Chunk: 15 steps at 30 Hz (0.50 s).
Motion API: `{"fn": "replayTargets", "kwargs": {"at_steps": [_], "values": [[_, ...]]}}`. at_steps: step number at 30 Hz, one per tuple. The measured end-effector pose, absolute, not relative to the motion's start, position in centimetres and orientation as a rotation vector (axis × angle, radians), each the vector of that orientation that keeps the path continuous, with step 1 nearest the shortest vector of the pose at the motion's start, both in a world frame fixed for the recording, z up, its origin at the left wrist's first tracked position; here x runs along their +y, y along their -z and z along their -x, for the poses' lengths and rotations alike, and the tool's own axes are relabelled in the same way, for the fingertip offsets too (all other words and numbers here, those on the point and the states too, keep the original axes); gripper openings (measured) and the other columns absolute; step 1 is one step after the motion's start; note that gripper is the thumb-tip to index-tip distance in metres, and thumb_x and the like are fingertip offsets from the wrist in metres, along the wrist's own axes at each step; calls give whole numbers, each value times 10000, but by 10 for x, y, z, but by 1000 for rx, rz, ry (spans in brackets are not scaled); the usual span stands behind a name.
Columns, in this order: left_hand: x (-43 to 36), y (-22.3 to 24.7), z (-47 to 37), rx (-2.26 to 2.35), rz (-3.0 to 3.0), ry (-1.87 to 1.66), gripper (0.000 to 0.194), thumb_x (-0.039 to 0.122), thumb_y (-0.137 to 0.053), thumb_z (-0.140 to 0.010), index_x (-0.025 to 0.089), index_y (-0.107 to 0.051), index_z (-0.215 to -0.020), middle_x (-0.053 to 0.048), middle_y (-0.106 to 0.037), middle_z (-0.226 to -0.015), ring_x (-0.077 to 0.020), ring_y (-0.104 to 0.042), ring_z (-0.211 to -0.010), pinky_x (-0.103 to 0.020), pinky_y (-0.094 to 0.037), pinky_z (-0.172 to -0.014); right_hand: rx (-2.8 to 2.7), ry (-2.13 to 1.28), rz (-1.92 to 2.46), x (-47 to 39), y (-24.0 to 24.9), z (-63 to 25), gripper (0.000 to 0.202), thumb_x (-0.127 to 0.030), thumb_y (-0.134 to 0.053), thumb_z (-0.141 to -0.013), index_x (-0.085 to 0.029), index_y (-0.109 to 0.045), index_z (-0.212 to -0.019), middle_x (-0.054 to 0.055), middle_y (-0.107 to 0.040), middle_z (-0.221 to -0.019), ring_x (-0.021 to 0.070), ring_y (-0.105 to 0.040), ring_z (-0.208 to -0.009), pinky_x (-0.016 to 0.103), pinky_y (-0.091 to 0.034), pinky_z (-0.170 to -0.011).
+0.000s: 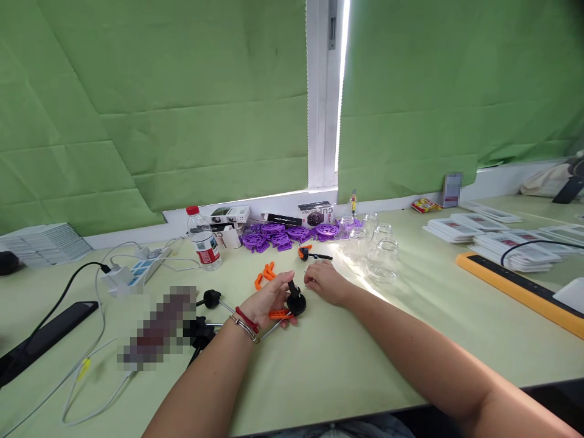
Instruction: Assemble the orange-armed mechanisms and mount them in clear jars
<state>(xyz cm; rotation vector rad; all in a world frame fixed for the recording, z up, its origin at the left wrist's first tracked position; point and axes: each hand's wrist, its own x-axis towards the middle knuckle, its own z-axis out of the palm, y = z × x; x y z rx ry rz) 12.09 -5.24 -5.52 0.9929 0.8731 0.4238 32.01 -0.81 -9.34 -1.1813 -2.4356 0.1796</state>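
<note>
Status (judged): handling in progress, not complete. The L hand (268,299) is closed round a blk. part w/ round base (297,304), stem pointing up, thumb against the stem; this unit is held just above or on the table (347,365), front-center, exact contact n/a from this angle. An orange clip (279,314) sits at the same fingers, partly hidden, and a thin metal rod (275,328) runs from below the base toward the wrist; whether rod and base are joined can't be told. The R hand (326,281) rests on the table just R of the unit, fingers curled, tips hidden; can't tell if it pinches anything. Done, as far as visible: 1 unit picked up. Outstanding: the orange pcs. (269,271) lie loose beyond the L hand, and an orange-and-blk. part (304,253) lies separate, just beyond the R hand. Blk. clamp heads (212,298) lie L of the L wrist, one on a metal rod; whether they're finished isn't verifiable.
</note>
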Motion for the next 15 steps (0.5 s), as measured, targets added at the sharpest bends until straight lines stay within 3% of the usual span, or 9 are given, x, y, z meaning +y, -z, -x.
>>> {"fn": "replayTargets", "kwargs": {"at_steps": [9,15], "values": [[-53,54,-122,884,-1066,-401,664,762,-470,-653,176,-484,-966,-49,-575,-802,-156,-592,-492,-209,-318,-356,-2339,-347,794,-35,58,-316,95,-237,-504,-899,-197,-557,-832,23,-634,-869,165,-544,-855,352,-306,-867],[-54,53,-122,884,-1099,-418,671,754,-462,-677,185,-497,-1030,-46,-584,-797,-152,-589,-489,-206,-328,-353,-2400,-360,783,-41,53,-313,60,-208,-528,-884,-196,-561,-836,31,-631,-899,174,-541,-880,365,-297,-886]]}}
